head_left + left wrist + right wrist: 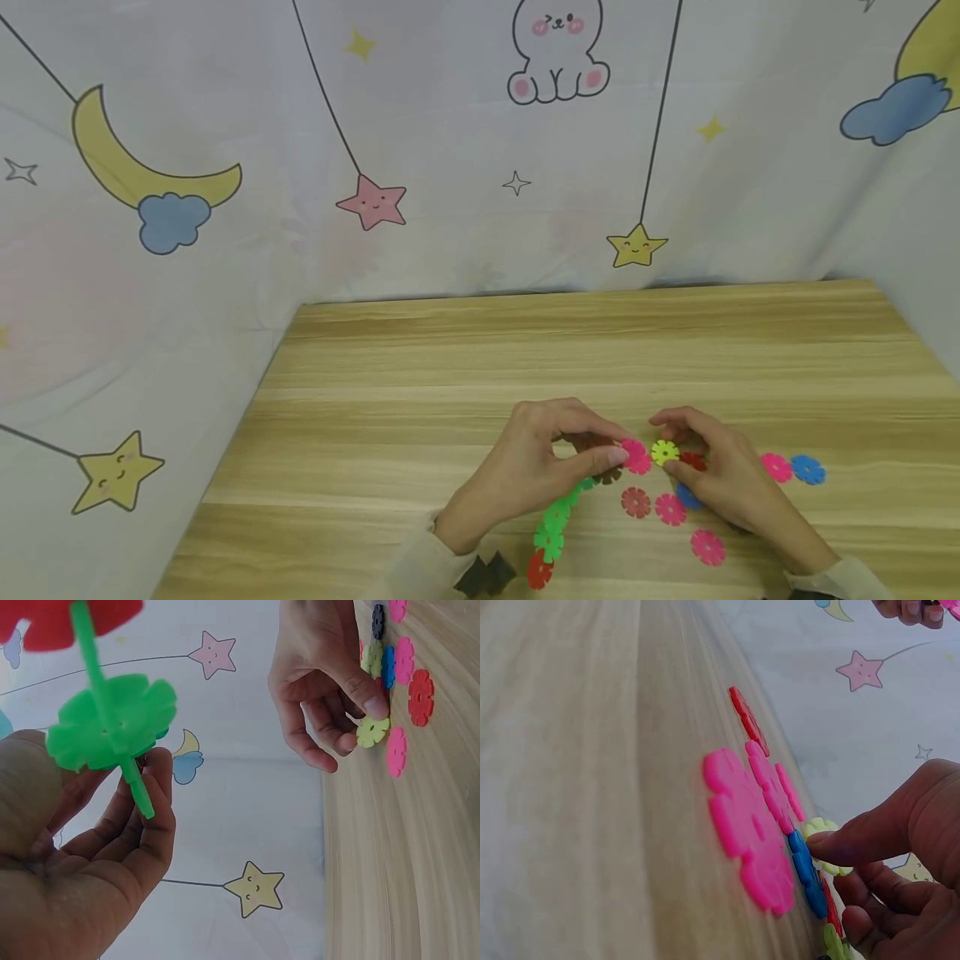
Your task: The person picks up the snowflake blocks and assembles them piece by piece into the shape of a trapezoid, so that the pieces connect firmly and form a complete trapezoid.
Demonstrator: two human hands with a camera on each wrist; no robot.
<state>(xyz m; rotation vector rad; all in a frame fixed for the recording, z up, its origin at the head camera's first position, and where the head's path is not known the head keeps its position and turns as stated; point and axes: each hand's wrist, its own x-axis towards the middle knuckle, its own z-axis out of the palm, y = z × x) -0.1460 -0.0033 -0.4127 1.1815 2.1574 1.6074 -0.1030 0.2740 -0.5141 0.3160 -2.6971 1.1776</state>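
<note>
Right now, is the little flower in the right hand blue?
No, the right hand pinches a yellow flower piece by its edge.

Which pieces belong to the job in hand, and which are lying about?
In use:
linked green discs
pink disc in the left hand
yellow disc in the right hand

Lying about, perhaps spares:
loose pink discs
loose blue discs
loose red discs

From my station I see a flower-shaped pink disc (636, 457) pinched in the left fingers (600, 460), at the far end of a raised, curving chain (557, 515) of brown, green and red discs, and, just beside it but apart, a notched yellow disc (664, 453) pinched in the right fingers (688, 476).
</note>
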